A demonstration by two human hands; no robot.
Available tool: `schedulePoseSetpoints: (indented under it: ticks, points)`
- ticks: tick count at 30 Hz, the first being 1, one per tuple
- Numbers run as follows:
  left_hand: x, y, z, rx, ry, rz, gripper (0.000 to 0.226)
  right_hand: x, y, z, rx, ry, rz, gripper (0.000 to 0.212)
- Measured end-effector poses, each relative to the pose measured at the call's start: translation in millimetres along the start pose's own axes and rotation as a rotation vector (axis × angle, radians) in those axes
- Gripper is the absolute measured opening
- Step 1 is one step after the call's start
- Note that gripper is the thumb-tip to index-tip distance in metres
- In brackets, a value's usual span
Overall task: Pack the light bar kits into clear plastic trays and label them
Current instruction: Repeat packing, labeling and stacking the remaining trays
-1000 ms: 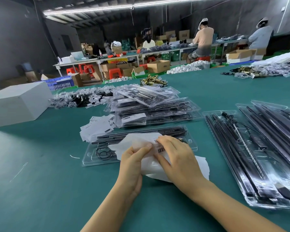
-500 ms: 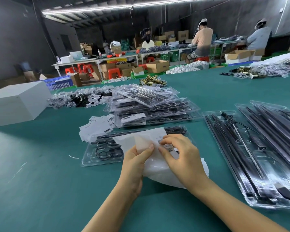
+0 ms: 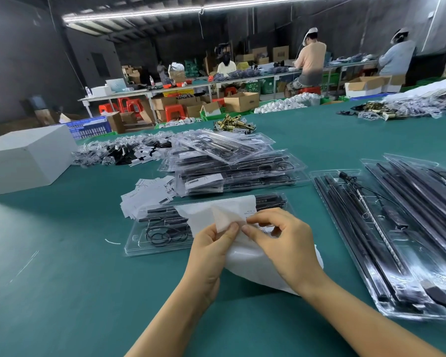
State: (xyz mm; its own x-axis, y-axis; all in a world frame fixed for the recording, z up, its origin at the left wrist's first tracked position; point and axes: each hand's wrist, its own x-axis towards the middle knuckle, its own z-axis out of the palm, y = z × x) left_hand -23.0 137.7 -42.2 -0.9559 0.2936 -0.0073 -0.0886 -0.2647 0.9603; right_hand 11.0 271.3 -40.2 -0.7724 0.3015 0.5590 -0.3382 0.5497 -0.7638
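My left hand (image 3: 211,249) pinches a folded corner of a white label backing sheet (image 3: 252,266) held above the green table. My right hand (image 3: 286,243) pinches a barcode label (image 3: 250,215) at the sheet's top edge. Just behind the sheet lies a closed clear plastic tray (image 3: 150,228) with black light bars and a coiled cable inside. A stack of packed, labelled trays (image 3: 232,171) stands beyond it. Open trays with long black light bars (image 3: 386,228) lie to the right.
A pile of loose white labels (image 3: 144,194) sits left of the stack, bagged black parts (image 3: 119,153) behind it. A white box (image 3: 26,158) stands at far left. Brass fittings (image 3: 234,123) lie further back. Other people work at distant benches.
Both hands lifted the sheet higher and tilted it up. The corner in my left hand has peeled further back while my right fingers pull the label away.
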Motion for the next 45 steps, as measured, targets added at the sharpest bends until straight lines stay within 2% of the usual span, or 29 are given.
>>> schedulePoseSetpoints:
  ticks: [3, 6, 8, 12, 19, 26, 31, 34, 39, 45]
  points:
    - [-0.9, -0.1, 0.8, -0.008, -0.023, -0.015, 0.02, -0.5, 0.8, 0.5, 0.02, 0.007, 0.021, 0.011]
    - [-1.7, 0.5, 1.0, -0.013, -0.031, -0.021, 0.023, -1.5, 0.5, 0.5, 0.058, -0.007, 0.051, 0.011]
    - [-1.3, 0.4, 0.8, -0.022, -0.023, -0.03, 0.028, -0.7, 0.2, -0.4, 0.133, -0.033, 0.117, 0.013]
    - [-1.7, 1.6, 2.6, -0.029, 0.0, -0.044, 0.018, 1.9, 1.1, -1.4, 0.276, -0.086, 0.266, 0.005]
    - [-2.1, 3.3, 0.8, -0.042, -0.012, -0.051, 0.023, 5.6, 0.2, -3.9, 0.515, -0.172, 0.421, 0.003]
    - [-0.7, 3.7, -2.6, -0.077, -0.066, -0.05, 0.018, 11.8, 2.9, -7.2, 0.748, -0.286, 0.571, 0.013]
    - [0.3, 2.2, -1.1, -0.116, -0.044, -0.052, 0.021, 12.7, 4.9, -6.7, 0.629, -0.199, 0.492, 0.004]
    - [1.5, 0.8, -1.7, -0.118, 0.02, -0.034, 0.013, 13.8, 7.1, -8.1, 0.587, -0.142, 0.462, 0.002]
    - [1.8, -2.3, -3.5, 0.017, 0.113, 0.037, 0.012, 15.2, 6.3, -12.3, 0.598, -0.074, 0.425, 0.002]
    - [2.1, -4.9, -4.2, 0.051, 0.167, 0.122, 0.014, 19.9, 2.1, -19.6, 0.819, -0.026, 0.512, 0.01]
